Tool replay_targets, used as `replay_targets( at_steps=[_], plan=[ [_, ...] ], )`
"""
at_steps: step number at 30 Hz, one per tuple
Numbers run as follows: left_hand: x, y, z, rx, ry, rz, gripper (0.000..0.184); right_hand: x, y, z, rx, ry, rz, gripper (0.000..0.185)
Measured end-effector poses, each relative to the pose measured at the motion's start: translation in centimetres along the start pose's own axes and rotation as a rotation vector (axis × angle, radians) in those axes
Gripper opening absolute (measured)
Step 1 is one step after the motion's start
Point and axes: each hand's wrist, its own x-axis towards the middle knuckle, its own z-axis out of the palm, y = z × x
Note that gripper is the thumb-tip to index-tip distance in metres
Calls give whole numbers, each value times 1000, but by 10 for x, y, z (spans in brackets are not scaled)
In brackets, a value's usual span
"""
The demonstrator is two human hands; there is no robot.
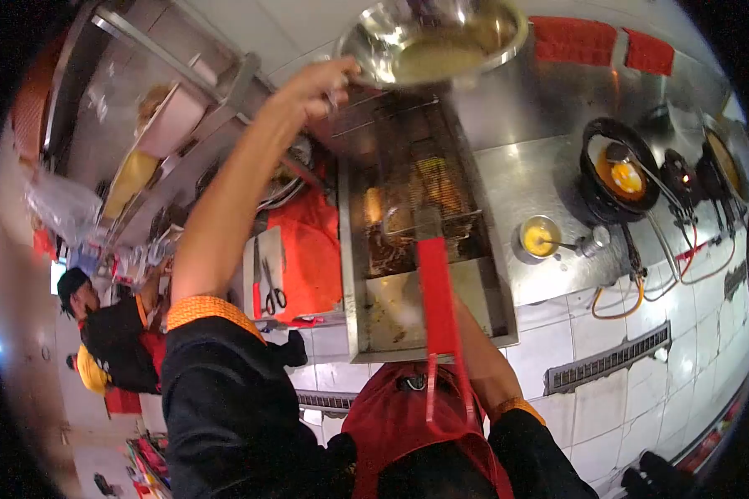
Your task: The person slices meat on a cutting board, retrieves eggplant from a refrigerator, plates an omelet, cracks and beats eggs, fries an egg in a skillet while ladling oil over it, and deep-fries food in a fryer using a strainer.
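My left hand (329, 83) is raised at the top and grips the rim of a shiny metal bowl (433, 46), which holds some pale liquid. Below the bowl is a long metal fryer-like unit (347, 249) with browned and yellow food pieces (434, 185) in its dark part. My right hand (406, 306) is blurred over the unit's near pale surface, partly behind a red strap (438, 291) hanging close to the camera. Its fingers, and anything in them, cannot be made out.
Right of the unit, a steel counter (516, 179) carries a small bowl of yellow mixture (540, 236). A black pan (591, 179) with an egg-like item sits on a burner. Scissors (270, 287) lie on a board at left. A co-worker (112, 333) stands farther left.
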Motion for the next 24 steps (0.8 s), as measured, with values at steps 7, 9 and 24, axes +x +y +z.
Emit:
replay_targets(
  at_steps=[7,9,24],
  plan=[
    [-99,-119,-145,-113,110,-74,18,-10,-8,16,-87,73,-46,15],
    [-116,-180,-209,-125,187,-188,20,-6,-6,19,-11,52,-74,12],
    [-163,-461,-306,-173,151,-337,29,-44,-14,103,-33,322,20,12]
  ],
)
